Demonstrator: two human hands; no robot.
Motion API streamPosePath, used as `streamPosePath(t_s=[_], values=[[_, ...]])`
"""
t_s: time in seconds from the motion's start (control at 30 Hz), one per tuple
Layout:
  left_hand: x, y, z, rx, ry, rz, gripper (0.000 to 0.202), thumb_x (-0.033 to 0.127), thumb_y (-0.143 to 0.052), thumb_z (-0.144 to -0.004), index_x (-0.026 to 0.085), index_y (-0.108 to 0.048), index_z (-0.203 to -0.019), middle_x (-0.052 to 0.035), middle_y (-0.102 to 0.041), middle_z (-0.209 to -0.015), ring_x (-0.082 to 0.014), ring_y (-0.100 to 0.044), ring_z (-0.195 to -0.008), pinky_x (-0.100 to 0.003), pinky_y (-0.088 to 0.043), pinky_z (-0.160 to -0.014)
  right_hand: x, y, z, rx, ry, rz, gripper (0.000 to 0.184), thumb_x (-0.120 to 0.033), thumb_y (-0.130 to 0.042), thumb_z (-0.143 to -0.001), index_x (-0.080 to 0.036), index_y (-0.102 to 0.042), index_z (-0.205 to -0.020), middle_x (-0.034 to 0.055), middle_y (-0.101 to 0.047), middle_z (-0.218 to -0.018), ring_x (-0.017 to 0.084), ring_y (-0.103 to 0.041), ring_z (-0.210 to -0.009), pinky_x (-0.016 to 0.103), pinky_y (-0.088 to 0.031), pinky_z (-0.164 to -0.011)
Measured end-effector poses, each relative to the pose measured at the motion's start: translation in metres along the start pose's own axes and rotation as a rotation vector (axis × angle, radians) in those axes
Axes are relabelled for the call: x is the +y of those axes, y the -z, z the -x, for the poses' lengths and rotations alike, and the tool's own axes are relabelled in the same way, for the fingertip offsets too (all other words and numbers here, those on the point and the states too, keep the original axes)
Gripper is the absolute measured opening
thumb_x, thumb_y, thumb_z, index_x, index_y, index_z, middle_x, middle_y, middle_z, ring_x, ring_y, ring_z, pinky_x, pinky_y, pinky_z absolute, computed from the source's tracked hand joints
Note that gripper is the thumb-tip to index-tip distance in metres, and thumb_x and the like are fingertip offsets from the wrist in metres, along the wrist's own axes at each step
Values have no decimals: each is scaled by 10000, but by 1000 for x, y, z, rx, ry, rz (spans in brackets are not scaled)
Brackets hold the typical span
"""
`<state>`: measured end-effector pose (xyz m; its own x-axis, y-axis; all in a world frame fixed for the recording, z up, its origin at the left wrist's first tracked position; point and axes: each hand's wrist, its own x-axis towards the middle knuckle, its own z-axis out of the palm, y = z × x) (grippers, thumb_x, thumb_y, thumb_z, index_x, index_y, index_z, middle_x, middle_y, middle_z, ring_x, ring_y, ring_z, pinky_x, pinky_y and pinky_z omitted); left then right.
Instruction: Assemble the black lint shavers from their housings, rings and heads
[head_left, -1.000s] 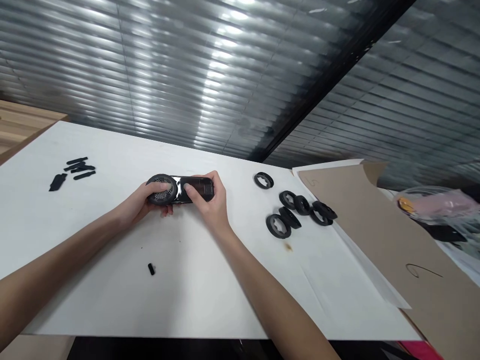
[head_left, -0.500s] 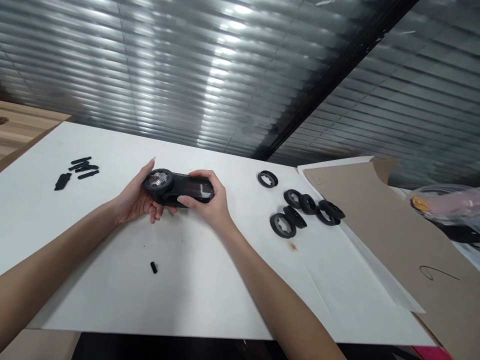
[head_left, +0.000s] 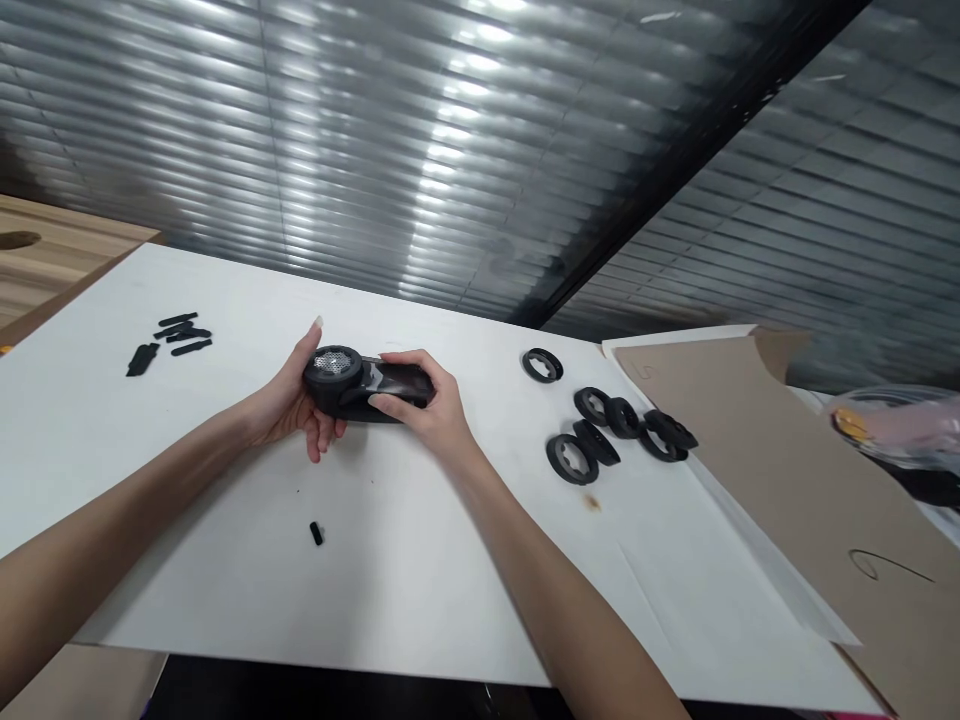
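Note:
Both my hands hold a black hand-held device [head_left: 367, 385] with a round silver mesh head at its left end, just above the white sheet [head_left: 225, 590]. My left hand [head_left: 292, 405] cups the mesh end from behind and below, thumb raised. My right hand [head_left: 431, 405] wraps round the handle end, fingers over its top. The device lies roughly level, mesh facing up.
Several black rings [head_left: 600, 430] lie to the right, one ring [head_left: 542, 365] apart from them. Flat black strips [head_left: 176, 338] sit at the far left and a small black piece [head_left: 316, 533] near me. Brown cardboard [head_left: 795, 470] and a clear bag [head_left: 900, 425] lie right.
The device has turned in my hands, so the mesh head now faces more upward. My left thumb has lifted off it. The camera view shifted slightly.

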<state>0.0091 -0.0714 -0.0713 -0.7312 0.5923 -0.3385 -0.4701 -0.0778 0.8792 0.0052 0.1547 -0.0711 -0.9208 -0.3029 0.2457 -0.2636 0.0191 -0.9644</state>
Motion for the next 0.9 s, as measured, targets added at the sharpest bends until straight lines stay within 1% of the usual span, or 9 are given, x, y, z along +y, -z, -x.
streamPosePath(t_s=[0.1,0.2,0.33,0.43,0.53,0.6,0.73,0.83,0.9], values=[[3,-5,0,43,-17,74,857,910,-519,-812,90,-758,-885,-142,-701,-662,-217,-651,-524,-285,-567,-422,-1,0,-1,33,26,6,505,-512,-950,-684,-250,-715,-1045,47,-764,-1066,262,-723,-1004,422,-583,-918],[5,-8,1,81,-39,142,646,708,-531,-920,117,-750,-1062,-140,-724,-705,-223,-668,-566,-279,-572,-462,-1,0,-3,130,68,-5,484,-557,-953,-663,-261,-709,-957,25,-740,-968,251,-701,-933,405,-573,-852],[5,-9,2,99,-73,176,643,620,-496,-969,140,-658,-1365,-128,-728,-733,-236,-671,-572,-299,-573,-489,5,5,-9,343,59,-197,551,-630,-928,-663,-283,-675,-1008,1,-709,-940,210,-675,-874,354,-534,-802],[3,-7,2,92,-90,199,676,624,-522,-965,155,-615,-1442,-119,-726,-771,-243,-681,-607,-321,-592,-539,10,12,-13,448,-17,-393,566,-801,-765,-742,-273,-604,-864,-30,-579,-728,171,-573,-676,326,-487,-662],[2,-6,2,84,-71,202,708,654,-532,-957,158,-609,-1457,-122,-724,-779,-249,-681,-632,-335,-602,-572,13,19,-12,351,-73,-544,680,-921,-503,-837,-272,-437,-645,-51,-331,-543,173,-412,-558,338,-430,-564],[1,-5,2,84,-55,197,725,666,-521,-954,147,-612,-1452,-131,-721,-768,-254,-674,-625,-339,-594,-556,12,21,-10,291,-103,-611,721,-937,-418,-856,-270,-369,-584,-50,-239,-498,174,-326,-534,338,-382,-530],[4,-6,6,102,-43,175,734,665,-533,-943,133,-613,-1443,-142,-723,-749,-258,-667,-614,-331,-578,-528,10,20,-9,285,-123,-645,735,-930,-446,-846,-265,-364,-541,-42,-209,-463,172,-276,-527,319,-314,-509],[7,-9,8,118,-47,161,738,665,-542,-934,124,-616,-1431,-141,-722,-735,-257,-665,-609,-328,-575,-527,10,17,-12,278,-122,-664,756,-951,-474,-827,-259,-363,-544,-42,-222,-474,166,-309,-526,308,-335,-516],[7,-13,8,142,-76,155,732,644,-540,-931,115,-605,-1433,-132,-714,-724,-256,-658,-592,-336,-569,-518,10,15,-14,310,-155,-680,755,-944,-532,-810,-249,-377,-557,-33,-291,-503,160,-366,-542,302,-369,-534]])
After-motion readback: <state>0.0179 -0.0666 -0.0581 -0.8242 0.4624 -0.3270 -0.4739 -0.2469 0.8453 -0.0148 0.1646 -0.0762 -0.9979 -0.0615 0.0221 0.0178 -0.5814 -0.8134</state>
